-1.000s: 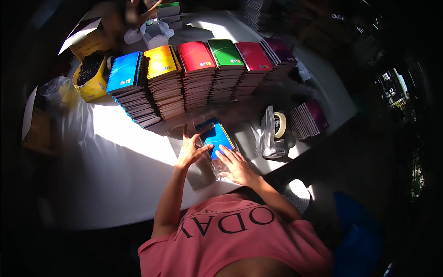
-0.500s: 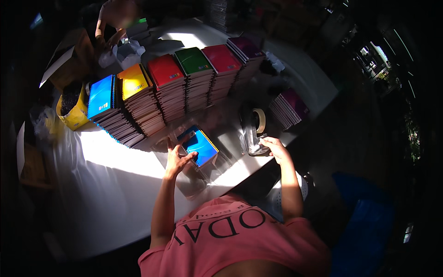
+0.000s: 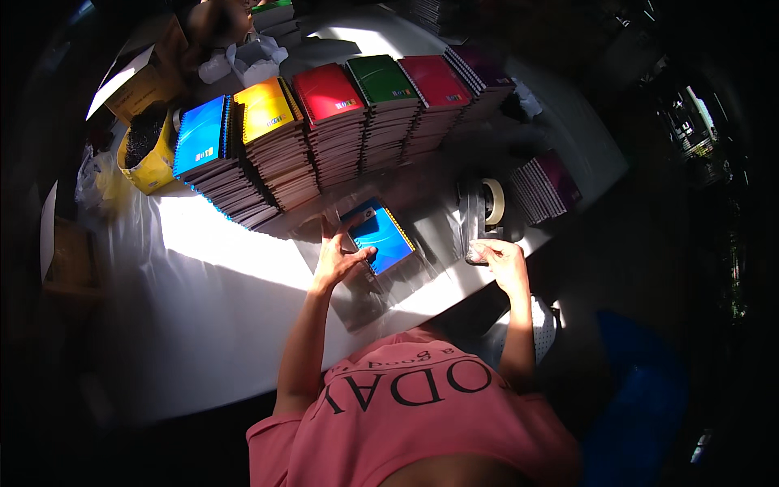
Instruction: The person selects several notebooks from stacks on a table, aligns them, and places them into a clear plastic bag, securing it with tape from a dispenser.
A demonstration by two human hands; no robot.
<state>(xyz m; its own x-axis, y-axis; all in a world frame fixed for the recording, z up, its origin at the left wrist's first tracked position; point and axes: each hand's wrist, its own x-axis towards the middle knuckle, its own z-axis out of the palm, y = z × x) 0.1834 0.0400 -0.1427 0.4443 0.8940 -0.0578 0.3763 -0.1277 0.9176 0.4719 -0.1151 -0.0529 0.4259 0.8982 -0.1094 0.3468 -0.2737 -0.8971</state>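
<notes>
The white table [image 3: 203,284] curves away to a dark rim on the near and right sides. Its left half lies bare in sunlight, while a row of stacked spiral notebooks [image 3: 324,138] — blue, yellow, red, green, red, purple — walls off the far side. Between the row and the near edge sits a blue notebook [image 3: 380,237] inside a clear plastic sleeve [image 3: 406,264], tilted. The left hand [image 3: 337,258] presses flat on it, fingers spread, thumb on the cover, forearm reaching straight out from the body. The right hand [image 3: 497,256] rests near the right edge, fingers curled at the base of the tape dispenser [image 3: 485,213] — whether they pinch anything cannot be told
</notes>
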